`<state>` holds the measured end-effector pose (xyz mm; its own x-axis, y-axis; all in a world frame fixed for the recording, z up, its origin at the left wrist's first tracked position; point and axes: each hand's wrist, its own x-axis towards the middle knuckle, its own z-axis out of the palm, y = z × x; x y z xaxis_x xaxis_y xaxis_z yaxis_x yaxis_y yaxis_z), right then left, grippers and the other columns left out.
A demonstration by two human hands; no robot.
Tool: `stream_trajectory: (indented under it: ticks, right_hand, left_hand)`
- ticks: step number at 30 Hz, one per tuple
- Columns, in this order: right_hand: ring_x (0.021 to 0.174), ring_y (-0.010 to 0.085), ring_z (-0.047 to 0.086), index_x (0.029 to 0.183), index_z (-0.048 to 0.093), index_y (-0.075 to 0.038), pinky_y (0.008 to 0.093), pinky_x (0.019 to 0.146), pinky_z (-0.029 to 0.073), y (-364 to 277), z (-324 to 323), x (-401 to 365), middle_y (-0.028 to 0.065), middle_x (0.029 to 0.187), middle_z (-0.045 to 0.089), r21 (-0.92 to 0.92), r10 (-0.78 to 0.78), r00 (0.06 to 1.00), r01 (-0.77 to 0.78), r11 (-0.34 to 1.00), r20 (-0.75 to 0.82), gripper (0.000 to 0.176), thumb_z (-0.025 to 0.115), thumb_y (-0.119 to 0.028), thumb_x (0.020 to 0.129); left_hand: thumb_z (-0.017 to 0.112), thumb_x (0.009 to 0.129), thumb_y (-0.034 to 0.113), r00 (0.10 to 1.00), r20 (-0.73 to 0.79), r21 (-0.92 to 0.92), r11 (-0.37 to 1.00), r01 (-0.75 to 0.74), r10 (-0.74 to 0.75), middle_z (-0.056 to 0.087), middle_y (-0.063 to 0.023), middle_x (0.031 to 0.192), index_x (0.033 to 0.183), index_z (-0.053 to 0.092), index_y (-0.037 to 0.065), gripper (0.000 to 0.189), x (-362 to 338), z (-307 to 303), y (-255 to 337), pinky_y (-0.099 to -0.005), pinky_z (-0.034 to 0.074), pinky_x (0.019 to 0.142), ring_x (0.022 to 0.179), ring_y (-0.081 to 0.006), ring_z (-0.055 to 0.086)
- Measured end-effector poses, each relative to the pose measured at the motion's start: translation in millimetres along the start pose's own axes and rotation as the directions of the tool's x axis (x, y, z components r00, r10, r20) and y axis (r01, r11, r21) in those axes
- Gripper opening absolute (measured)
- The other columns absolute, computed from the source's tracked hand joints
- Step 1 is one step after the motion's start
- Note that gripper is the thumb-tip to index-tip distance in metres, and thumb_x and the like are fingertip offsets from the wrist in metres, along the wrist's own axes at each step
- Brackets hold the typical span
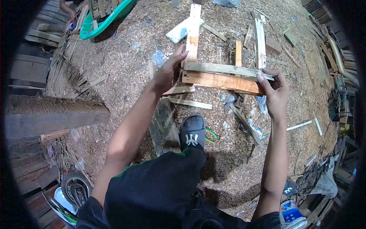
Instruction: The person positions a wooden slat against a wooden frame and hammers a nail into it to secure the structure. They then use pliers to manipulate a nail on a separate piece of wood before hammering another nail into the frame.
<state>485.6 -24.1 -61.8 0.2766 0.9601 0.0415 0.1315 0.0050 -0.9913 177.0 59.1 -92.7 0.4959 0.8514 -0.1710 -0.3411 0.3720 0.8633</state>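
Note:
A frame of wooden slats [223, 78] lies over the sawdust floor in front of me. Its near crosspieces are a reddish-brown board [221, 81] and a paler strip [225, 69] on top of it. My left hand [170, 68] grips the left end, where a long upright slat [193, 32] runs away from me. At the right end my right hand [275, 91] holds the boards, thumb on top. Two more upright slats [260, 38] stand out behind the crosspieces.
My foot in a black slide sandal [192, 131] rests beside a dark plank [164, 128]. A thick beam [53, 114] lies at left. A green tub [110, 17] sits at top left with another person's arm beside it. Wood scraps cover the ground; tools lie at the right.

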Motion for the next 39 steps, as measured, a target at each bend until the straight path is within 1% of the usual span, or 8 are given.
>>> stream_trajectory:
  ticks: [3,5,16,21,22,24,34,39]
  right_hand:
    - [0.087,0.0102,0.061,0.102,0.064,0.0,0.0249,0.077,0.049,11,1,-2,0.0054,0.095,0.066,-0.057,-0.062,0.998,0.063,0.996,0.007,0.018,0.076,-0.002,0.088]
    - [0.09,0.0126,0.062,0.099,0.065,-0.001,0.0275,0.081,0.048,17,1,-2,0.0066,0.098,0.066,-0.226,-0.292,0.956,0.289,0.93,0.023,0.017,0.076,-0.002,0.086]
    - [0.079,0.0137,0.054,0.099,0.067,-0.002,0.0285,0.073,0.044,-3,5,-4,0.0056,0.091,0.06,-0.427,-0.244,0.969,0.23,0.874,0.021,0.02,0.08,-0.006,0.083]
    - [0.093,0.0186,0.062,0.107,0.07,-0.001,0.0304,0.082,0.049,-5,4,0,0.01,0.1,0.064,-0.453,-0.407,0.893,0.449,0.77,0.191,0.025,0.077,-0.002,0.083]
    - [0.093,0.0186,0.062,0.107,0.07,-0.001,0.0304,0.082,0.049,-7,3,0,0.01,0.1,0.064,-0.454,-0.407,0.893,0.448,0.77,0.191,0.025,0.077,-0.002,0.083]
    - [0.101,0.02,0.062,0.113,0.072,-0.001,0.0308,0.089,0.049,-9,4,0,0.0117,0.104,0.066,-0.447,-0.327,0.925,0.38,0.81,0.195,0.028,0.073,0.001,0.085]
    - [0.095,0.0166,0.06,0.12,0.073,-0.003,0.0284,0.089,0.047,-2,5,1,0.0082,0.099,0.064,-0.329,-0.233,0.966,0.258,0.908,0.114,0.029,0.067,-0.001,0.091]
    - [0.095,0.016,0.06,0.118,0.074,-0.003,0.0278,0.088,0.046,1,3,4,0.008,0.1,0.064,-0.351,-0.278,0.949,0.312,0.883,0.146,0.028,0.067,-0.001,0.091]
  left_hand:
    - [0.046,0.102,0.034,0.999,0.031,-0.05,0.999,-0.005,0.006,0.047,-0.0129,0.145,0.158,0.016,0.007,0.069,0,-1,-3,-0.0366,0.049,0.104,0.126,-0.0208,0.055]
    - [0.046,0.102,0.034,0.999,0.023,-0.033,0.999,-0.034,0.035,0.048,-0.0118,0.143,0.158,0.017,0.007,0.068,1,0,-5,-0.0366,0.05,0.102,0.125,-0.0204,0.055]
    - [0.052,0.102,0.028,0.987,0.125,0.082,0.99,-0.116,0.105,0.054,-0.0107,0.127,0.155,0.021,0.006,0.065,-1,-5,-7,-0.035,0.057,0.092,0.113,-0.018,0.062]
    - [0.048,0.105,0.034,0.993,0.071,0.078,0.992,-0.103,0.098,0.054,-0.0107,0.128,0.154,0.022,0.005,0.063,2,0,-8,-0.032,0.059,0.086,0.111,-0.0185,0.064]
    - [0.048,0.105,0.034,0.993,0.071,0.077,0.992,-0.103,0.097,0.054,-0.0107,0.128,0.154,0.022,0.005,0.063,3,-2,-9,-0.032,0.059,0.086,0.111,-0.0185,0.064]
    - [0.039,0.107,0.033,0.995,0.059,0.083,0.992,-0.09,0.086,0.047,-0.0135,0.149,0.158,0.019,0.005,0.062,5,-5,-12,-0.0397,0.046,0.11,0.132,-0.0235,0.053]
    - [0.037,0.107,0.033,1.0,0.007,-0.068,0.997,-0.023,0.024,0.051,-0.0132,0.146,0.158,0.023,0.006,0.059,3,-5,-11,-0.0398,0.045,0.11,0.13,-0.0232,0.055]
    - [0.041,0.104,0.036,0.997,0.0,-0.049,0.996,-0.077,0.077,0.052,-0.0091,0.138,0.157,0.02,0.008,0.064,4,0,-11,-0.0362,0.053,0.097,0.122,-0.0184,0.057]
